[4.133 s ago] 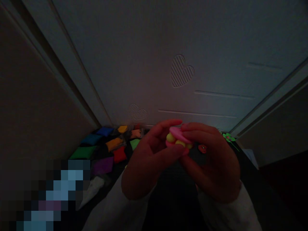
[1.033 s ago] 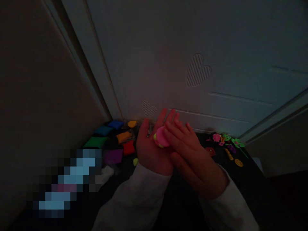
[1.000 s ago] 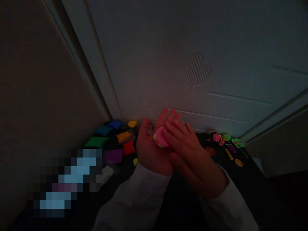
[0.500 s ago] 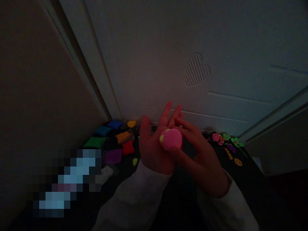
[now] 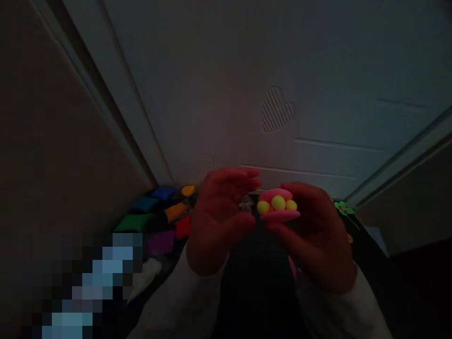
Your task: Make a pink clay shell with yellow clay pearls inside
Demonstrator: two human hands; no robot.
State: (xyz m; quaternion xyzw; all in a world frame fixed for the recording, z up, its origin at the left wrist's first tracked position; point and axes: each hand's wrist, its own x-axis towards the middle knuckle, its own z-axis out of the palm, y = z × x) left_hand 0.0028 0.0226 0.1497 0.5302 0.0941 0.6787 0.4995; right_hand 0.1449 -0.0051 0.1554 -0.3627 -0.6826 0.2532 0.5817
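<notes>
Between the thumb and fingers of my right hand (image 5: 316, 230) is a small modelling-clay macaron (image 5: 278, 203). It has two pink discs, one above the other, with several yellow balls between them. The macaron is held side-on, so the balls show along its edge. My left hand (image 5: 222, 219) is just left of it, apart from it, fingers curved and thumb spread away from them. Nothing shows in the left hand. Both hands are raised above the dark work surface (image 5: 257, 292).
At the left lie clay packets: green (image 5: 133, 222), blue (image 5: 164, 192), orange (image 5: 175, 212), red (image 5: 182, 227) and purple (image 5: 160, 242). A white packet (image 5: 148, 273) lies nearer. A green clay flower (image 5: 344, 208) is at the right. A pale door with heart patterns (image 5: 278, 110) stands behind.
The macaron has come off my left palm and turned edge-on in my right hand. My left hand has moved left and away from it. The view has shifted slightly.
</notes>
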